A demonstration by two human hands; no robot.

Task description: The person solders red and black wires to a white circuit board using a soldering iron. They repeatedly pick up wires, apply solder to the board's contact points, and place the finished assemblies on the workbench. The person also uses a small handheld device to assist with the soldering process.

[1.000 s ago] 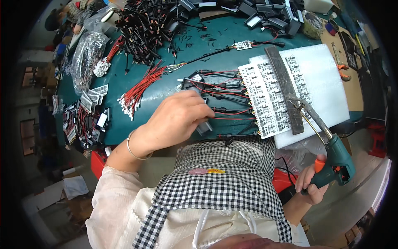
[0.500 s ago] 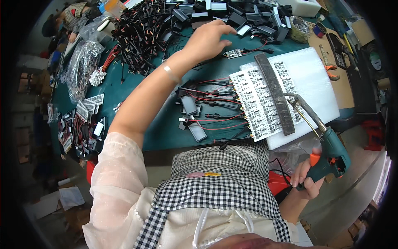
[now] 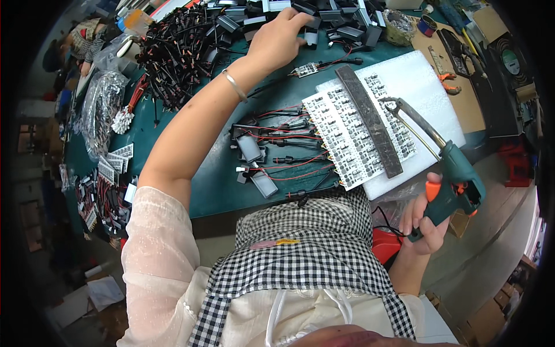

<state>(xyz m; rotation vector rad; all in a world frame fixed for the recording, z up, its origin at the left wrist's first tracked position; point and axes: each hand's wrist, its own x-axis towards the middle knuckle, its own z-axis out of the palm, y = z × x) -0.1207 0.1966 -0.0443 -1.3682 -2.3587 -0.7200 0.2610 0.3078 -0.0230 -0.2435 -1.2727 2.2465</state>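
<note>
The left hand [image 3: 280, 41], upper centre, is at the cases [image 3: 311, 38], grip impossible to tell. Lower right, the right hand [image 3: 426, 228] holds the soldering gun [image 3: 459, 173]; drifting, its tip [image 3: 391, 104] could scorch the boards [image 3: 334, 134] right of centre.

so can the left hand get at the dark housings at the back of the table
Probably yes: the left hand is at the dark housings, finger and thumb apart, with nothing visible in the way.

Green soldering gun [image 3: 461, 178] in right grip [image 3: 428, 226]
</note>
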